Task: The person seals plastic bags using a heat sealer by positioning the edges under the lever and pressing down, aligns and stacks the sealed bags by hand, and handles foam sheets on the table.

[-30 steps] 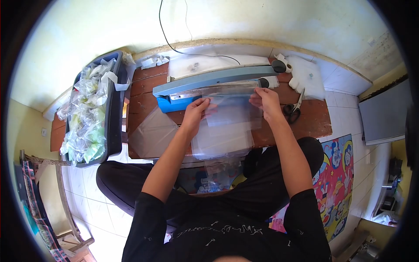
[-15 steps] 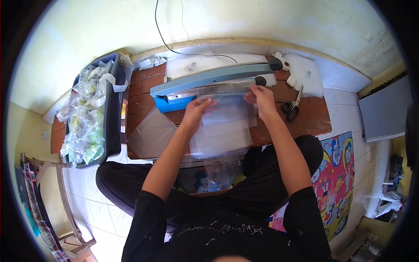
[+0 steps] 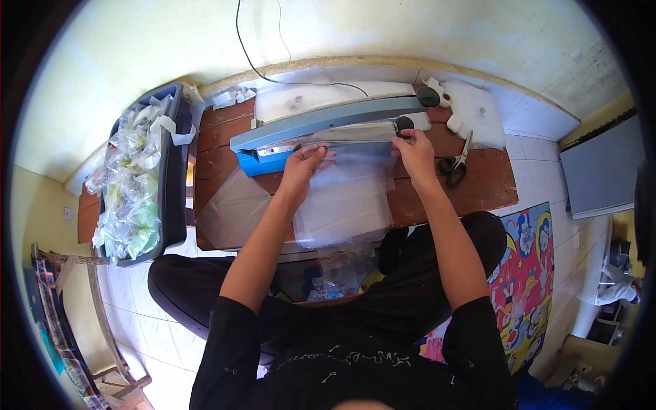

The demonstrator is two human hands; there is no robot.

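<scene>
A pale wall (image 3: 383, 37) spans the top of the frame, with a black cable (image 3: 247, 58) hanging against it at upper centre. Below it, a reddish-brown wooden table (image 3: 482, 196) occupies the middle of the frame. A bar sealer (image 3: 335, 120), grey above and blue below, lies across the table at upper centre.

The clear plastic sheet (image 3: 362, 152) is at the centre of the frame, its upper part over the sealer. The left hand (image 3: 305, 167) grips its left side, thumb against fingers with little gap. The right hand (image 3: 414, 152) pinches its right side near the sealer's black knob (image 3: 404, 123), fingertips drawn together. Further translucent sheets (image 3: 342, 215) lie below it, reaching the table's front edge; another loose sheet (image 3: 236, 208) lies flat left of the left forearm.

Black-handled scissors (image 3: 455, 167) rest right of the right hand, apart from it. White rolls (image 3: 437, 90) and a white plastic stack (image 3: 477, 113) sit at upper right. At left, a dark tub (image 3: 179, 181) is filled with crumpled plastic bags (image 3: 137, 178); their contents cannot be determined. A cartoon-print mat (image 3: 523, 294) covers floor at lower right.
</scene>
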